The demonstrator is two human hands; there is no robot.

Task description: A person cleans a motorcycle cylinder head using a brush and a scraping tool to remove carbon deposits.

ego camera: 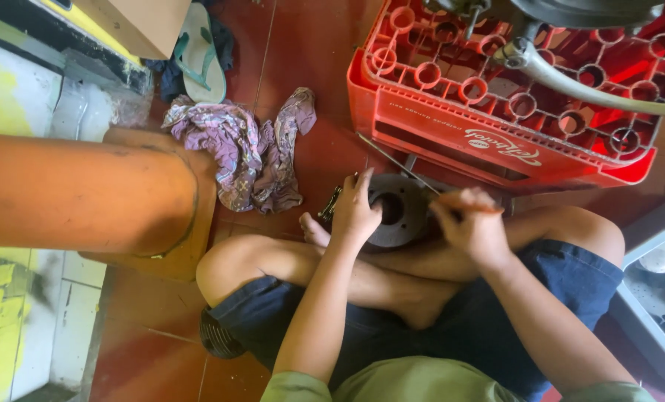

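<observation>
I sit cross-legged on a red tiled floor. A dark round metal part [398, 212] with a centre hole lies in front of my shins. My left hand [353, 212] rests on its left edge, fingers spread over it. My right hand [470, 223] is closed around an orange handle of a long thin tool [396, 160], whose metal shaft points up-left over the part. A small dark piece [331, 205] sits just left of my left hand.
An upturned red plastic crate [437, 126] stands just beyond the part, with a machine and a grey hose [593, 89] on top. A crumpled purple rag [247, 149], a sandal [202, 52] and an orange pillar [79, 193] are at left. A metal tray [656, 290] lies at right.
</observation>
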